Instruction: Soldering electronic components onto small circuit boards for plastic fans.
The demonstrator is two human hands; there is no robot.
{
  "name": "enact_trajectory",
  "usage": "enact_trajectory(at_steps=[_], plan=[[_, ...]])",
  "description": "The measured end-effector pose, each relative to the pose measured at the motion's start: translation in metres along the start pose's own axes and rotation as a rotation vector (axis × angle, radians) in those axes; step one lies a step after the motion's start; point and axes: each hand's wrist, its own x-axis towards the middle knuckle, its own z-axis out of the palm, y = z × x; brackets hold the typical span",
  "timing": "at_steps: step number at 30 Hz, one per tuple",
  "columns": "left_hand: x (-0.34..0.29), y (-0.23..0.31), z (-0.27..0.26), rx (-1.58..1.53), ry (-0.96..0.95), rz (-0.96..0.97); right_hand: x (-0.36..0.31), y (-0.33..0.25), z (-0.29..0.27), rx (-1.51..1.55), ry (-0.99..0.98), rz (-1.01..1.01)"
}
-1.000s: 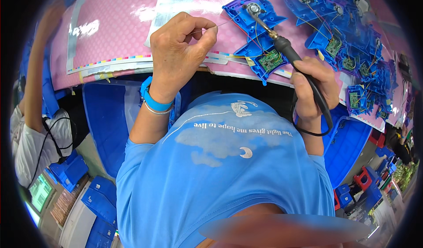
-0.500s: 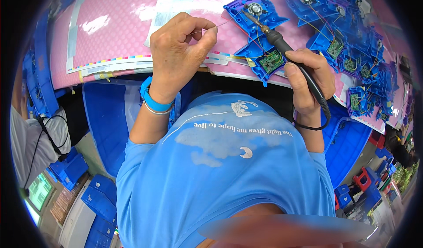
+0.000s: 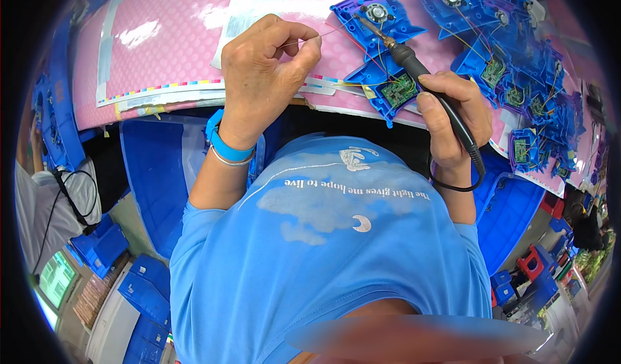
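Observation:
My left hand (image 3: 268, 73) is closed, pinching a thin solder wire (image 3: 331, 32) between thumb and forefinger. The wire runs toward a blue plastic housing (image 3: 402, 29) on the table. My right hand (image 3: 457, 112) grips a soldering iron (image 3: 414, 63) by its black handle. The iron's tip lies at the housing's upper part, left of a round speaker (image 3: 376, 12), close to the wire's end. Whether tip and wire touch is too small to tell. Thin wires lead from there down to a green circuit board (image 3: 398, 91) in the lower blue piece.
Several similar blue housings with speakers and boards crowd the right of the pink table (image 3: 162, 53), among them a near one (image 3: 446, 5). Blue bins (image 3: 155, 176) stand below the front edge. A person in a light sleeve (image 3: 55, 209) is at far left.
My left hand has shifted very slightly up and right with the solder wire. The upper part of the housing has moved a little right. The iron stays almost still.

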Motion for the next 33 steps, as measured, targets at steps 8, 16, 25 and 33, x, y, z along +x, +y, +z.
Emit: enact_trajectory(at_steps=[8, 16, 25, 33], plan=[[0.002, 0.0, 0.003, 0.003, 0.004, 0.007, 0.002, 0.002, 0.001, -0.027, 0.019, -0.053], [0.008, 0.001, 0.009, 0.008, 0.037, -0.007, 0.002, -0.001, 0.001, -0.022, 0.01, -0.034], [0.009, -0.01, -0.006, 0.033, -0.117, 0.398, -0.007, 0.0, -0.003, 0.059, 0.108, 0.056], [0.024, -0.02, 0.007, 0.307, -0.164, 0.659, -0.008, -0.001, -0.004, 0.089, 0.114, 0.079]])
